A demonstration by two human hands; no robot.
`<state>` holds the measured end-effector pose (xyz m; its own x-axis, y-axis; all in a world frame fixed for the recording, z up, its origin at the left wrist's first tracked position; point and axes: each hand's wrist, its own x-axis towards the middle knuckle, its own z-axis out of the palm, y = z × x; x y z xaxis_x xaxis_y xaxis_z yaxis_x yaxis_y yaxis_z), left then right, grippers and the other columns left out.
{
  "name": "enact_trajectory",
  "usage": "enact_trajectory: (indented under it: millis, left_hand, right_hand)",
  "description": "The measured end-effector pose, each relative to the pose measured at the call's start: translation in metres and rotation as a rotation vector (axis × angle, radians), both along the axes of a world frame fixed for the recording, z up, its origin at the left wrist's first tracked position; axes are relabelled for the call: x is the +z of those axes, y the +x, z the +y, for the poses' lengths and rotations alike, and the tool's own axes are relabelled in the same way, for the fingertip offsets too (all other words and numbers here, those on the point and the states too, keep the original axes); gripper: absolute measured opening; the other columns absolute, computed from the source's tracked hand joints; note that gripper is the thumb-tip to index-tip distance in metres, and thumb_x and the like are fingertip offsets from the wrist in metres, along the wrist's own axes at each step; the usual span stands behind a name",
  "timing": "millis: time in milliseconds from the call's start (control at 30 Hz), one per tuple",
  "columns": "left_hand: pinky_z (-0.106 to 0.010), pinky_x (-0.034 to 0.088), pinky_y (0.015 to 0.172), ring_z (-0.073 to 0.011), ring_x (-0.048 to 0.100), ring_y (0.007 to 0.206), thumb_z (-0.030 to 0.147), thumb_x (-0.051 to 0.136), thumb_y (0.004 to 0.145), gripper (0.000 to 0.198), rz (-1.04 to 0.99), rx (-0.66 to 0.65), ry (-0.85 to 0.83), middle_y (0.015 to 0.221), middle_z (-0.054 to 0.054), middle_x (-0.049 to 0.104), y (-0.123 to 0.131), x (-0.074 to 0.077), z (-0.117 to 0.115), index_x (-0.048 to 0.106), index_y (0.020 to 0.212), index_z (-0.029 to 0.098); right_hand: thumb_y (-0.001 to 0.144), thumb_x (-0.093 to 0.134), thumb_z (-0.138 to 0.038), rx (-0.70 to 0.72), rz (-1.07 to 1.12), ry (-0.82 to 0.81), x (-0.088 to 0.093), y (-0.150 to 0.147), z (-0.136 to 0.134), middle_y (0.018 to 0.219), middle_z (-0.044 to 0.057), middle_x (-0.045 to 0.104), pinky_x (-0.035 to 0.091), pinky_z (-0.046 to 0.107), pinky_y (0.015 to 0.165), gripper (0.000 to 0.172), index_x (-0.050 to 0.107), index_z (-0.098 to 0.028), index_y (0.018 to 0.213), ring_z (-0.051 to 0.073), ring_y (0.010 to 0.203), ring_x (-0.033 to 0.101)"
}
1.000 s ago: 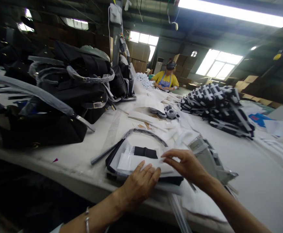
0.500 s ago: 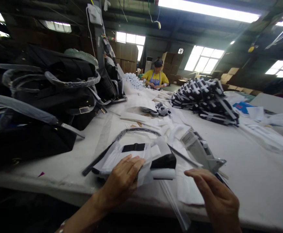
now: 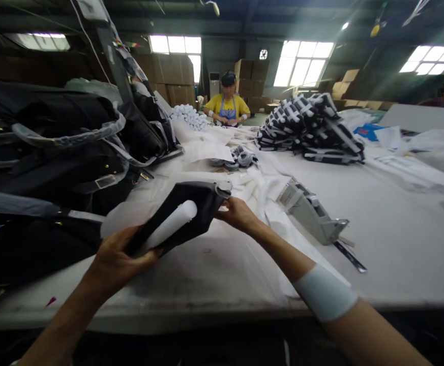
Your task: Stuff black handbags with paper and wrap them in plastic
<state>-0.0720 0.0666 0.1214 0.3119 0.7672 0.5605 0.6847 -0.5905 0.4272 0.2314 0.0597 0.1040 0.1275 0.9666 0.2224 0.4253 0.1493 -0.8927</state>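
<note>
Left hand (image 3: 117, 256) grips black pouch (image 3: 185, 211); right hand (image 3: 237, 213) holds its far end

A long pale table (image 3: 378, 223) runs away from the near edge, with black bags (image 3: 54, 152) heaped along its left side and a tiny pink scrap (image 3: 50, 301) near its front edge. In the middle lie loose white sheets (image 3: 260, 188), a cluster of tape rolls (image 3: 237, 157) and a grey tool (image 3: 309, 211), which has a dark strip (image 3: 351, 256) just beside it. Farther back lie a heap of white rolls (image 3: 189, 117) and a striped pile (image 3: 313, 129), with a blue item (image 3: 366, 132) and more white sheets on the right.
</note>
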Motion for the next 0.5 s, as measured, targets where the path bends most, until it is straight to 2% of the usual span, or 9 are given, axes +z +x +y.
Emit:
enact_trajectory:
  millis: [67, 167, 300, 400, 500]
  left_hand:
    - [-0.035, 0.058, 0.065, -0.0258, 0.072, 0.069, 0.047, 0.072, 0.063, 0.043, -0.009, 0.002, -0.011, 0.079, -0.002, 0.074, -0.005, -0.005, 0.001, 0.067, 0.096, 0.02]
    - [-0.035, 0.059, 0.065, -0.0253, 0.071, 0.069, 0.047, 0.072, 0.065, 0.039, -0.061, -0.019, -0.054, 0.078, -0.002, 0.073, -0.009, -0.008, 0.001, 0.067, 0.093, 0.021]
    - [-0.035, 0.062, 0.069, -0.0246, 0.071, 0.077, 0.044, 0.072, 0.067, 0.046, -0.212, -0.069, -0.141, 0.09, -0.003, 0.074, -0.01, -0.006, 0.003, 0.066, 0.106, 0.02]
    - [-0.036, 0.062, 0.077, -0.0244, 0.07, 0.082, 0.044, 0.075, 0.067, 0.052, -0.263, -0.017, -0.163, 0.095, -0.003, 0.073, -0.009, -0.002, 0.006, 0.065, 0.11, 0.017]
    - [-0.034, 0.061, 0.078, -0.0224, 0.07, 0.083, 0.042, 0.074, 0.069, 0.053, -0.281, -0.009, -0.163, 0.095, -0.002, 0.072, -0.007, -0.002, 0.005, 0.064, 0.113, 0.015]
  right_hand:
    - [0.071, 0.077, -0.032, 0.054, 0.066, 0.007, -0.012, -0.005, 0.016, 0.086, 0.004, 0.075, 0.054, 0.035, 0.077, 0.019, 0.074, -0.017, 0.082, 0.025, 0.088, 0.068]
    - [0.079, 0.068, -0.043, 0.065, 0.114, 0.043, -0.027, -0.01, 0.028, 0.075, 0.003, 0.073, 0.053, 0.032, 0.071, 0.027, 0.073, -0.016, 0.077, 0.022, 0.079, 0.067]
    - [0.08, 0.068, -0.044, 0.023, 0.117, 0.119, -0.035, -0.017, 0.031, 0.079, 0.002, 0.073, 0.051, 0.031, 0.076, 0.025, 0.074, -0.02, 0.076, 0.022, 0.083, 0.065]
    - [0.078, 0.072, -0.04, 0.007, 0.072, 0.156, -0.036, -0.025, 0.029, 0.081, 0.002, 0.072, 0.049, 0.03, 0.078, 0.018, 0.074, -0.023, 0.071, 0.02, 0.082, 0.064]
    - [0.079, 0.072, -0.038, 0.011, 0.057, 0.184, -0.04, -0.035, 0.021, 0.079, 0.002, 0.072, 0.049, 0.03, 0.076, 0.015, 0.075, -0.023, 0.076, 0.019, 0.076, 0.064]
